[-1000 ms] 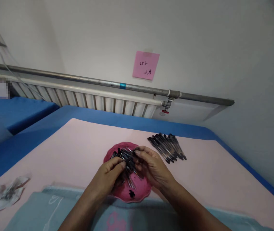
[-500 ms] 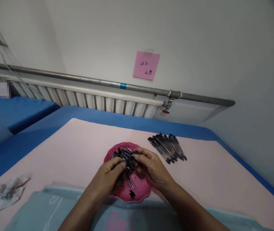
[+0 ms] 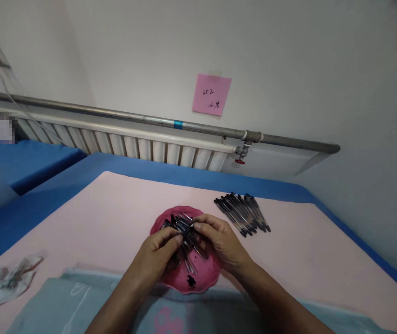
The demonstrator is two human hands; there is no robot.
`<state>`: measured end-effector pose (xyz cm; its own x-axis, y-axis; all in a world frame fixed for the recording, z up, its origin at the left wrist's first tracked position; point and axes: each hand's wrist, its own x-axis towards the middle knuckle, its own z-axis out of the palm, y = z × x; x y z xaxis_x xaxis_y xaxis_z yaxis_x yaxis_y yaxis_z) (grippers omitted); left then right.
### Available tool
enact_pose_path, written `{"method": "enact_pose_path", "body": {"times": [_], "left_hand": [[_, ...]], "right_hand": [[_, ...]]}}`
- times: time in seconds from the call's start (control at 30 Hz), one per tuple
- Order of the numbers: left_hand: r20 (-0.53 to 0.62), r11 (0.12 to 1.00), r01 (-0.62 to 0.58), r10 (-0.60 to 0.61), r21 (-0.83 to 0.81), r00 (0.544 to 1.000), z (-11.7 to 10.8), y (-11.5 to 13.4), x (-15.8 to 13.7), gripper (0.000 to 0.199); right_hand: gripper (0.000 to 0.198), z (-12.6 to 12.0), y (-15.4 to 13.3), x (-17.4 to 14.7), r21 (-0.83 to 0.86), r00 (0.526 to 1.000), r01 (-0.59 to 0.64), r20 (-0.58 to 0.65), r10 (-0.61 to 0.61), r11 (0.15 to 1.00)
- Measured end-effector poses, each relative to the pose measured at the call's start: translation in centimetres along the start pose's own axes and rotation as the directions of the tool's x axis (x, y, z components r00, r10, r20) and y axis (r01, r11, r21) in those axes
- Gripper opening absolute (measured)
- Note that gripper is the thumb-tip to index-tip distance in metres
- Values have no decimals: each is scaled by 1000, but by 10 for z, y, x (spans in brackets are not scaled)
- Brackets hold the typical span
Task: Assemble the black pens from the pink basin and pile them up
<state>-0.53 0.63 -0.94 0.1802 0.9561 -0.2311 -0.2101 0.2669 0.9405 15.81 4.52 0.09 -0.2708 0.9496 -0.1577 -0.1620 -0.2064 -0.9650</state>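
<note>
Over a pink scalloped dish (image 3: 203, 280), my left hand (image 3: 158, 250) and my right hand (image 3: 224, 243) pinch a small black pen part (image 3: 188, 230) between them. A pale spot shows on it by my right fingertips; the fingers cover the rest, so its exact kind is unclear. Below the hands, loose pen parts (image 3: 187, 260), clear tubes and black pieces, lie heaped in the dish. A small cluster of black bits (image 3: 191, 281) sits near its front rim. To the right of the dish, several clear pens with black ends (image 3: 242, 213) lie side by side.
The pink mat (image 3: 121, 204) covers a blue-edged table. A teal cloth (image 3: 90, 290) lies along the front, and a stained white tissue (image 3: 10, 280) at left. Behind stand a radiator (image 3: 142, 148) and a metal pipe (image 3: 121, 114); a pink note (image 3: 212, 95) is on the wall.
Both hands stay almost in place over the dish, still pinching the black part. The fingers of my right hand have shifted very slightly, and more clear tubes show beneath them.
</note>
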Motion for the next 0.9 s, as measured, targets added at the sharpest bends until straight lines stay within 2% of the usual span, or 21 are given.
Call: {"method": "enact_pose_path", "body": {"times": [0.17, 0.33, 0.5, 0.63, 0.73, 0.8, 0.83, 0.9], "left_hand": [[-17, 997, -48, 49, 54, 999, 0, 2, 1, 21], [-66, 998, -59, 57, -30, 996, 7, 9, -2, 22], [-90, 980, -75, 60, -184, 994, 17, 16, -9, 24], [-86, 948, -120, 99, -295, 991, 25, 18, -19, 27], [-125, 932, -127, 89, -340, 988, 35, 13, -31, 27], [-150, 932, -145, 100, -333, 984, 41, 8, -42, 24], [-140, 936, -181, 145, -300, 980, 42, 6, -49, 24], [-115, 966, -225, 211, -126, 971, 37, 4, -62, 24]], "right_hand": [[18, 4, -3, -1, 33, 1000, -14, 0, 14, 999], [29, 10, -7, -4, 106, 1000, 1, 3, -1, 994], [20, 23, -1, -13, -44, 994, 99, 51, -97, 994], [26, 37, 3, -23, 31, 985, 169, -43, -168, 985], [28, 43, 3, -35, 100, 981, 177, -99, -167, 979], [30, 47, 2, -45, 134, 988, 128, -101, -115, 983], [32, 48, 2, -51, 154, 991, 99, -109, -82, 983], [36, 50, 2, -60, 167, 987, 66, -155, -40, 984]]}}
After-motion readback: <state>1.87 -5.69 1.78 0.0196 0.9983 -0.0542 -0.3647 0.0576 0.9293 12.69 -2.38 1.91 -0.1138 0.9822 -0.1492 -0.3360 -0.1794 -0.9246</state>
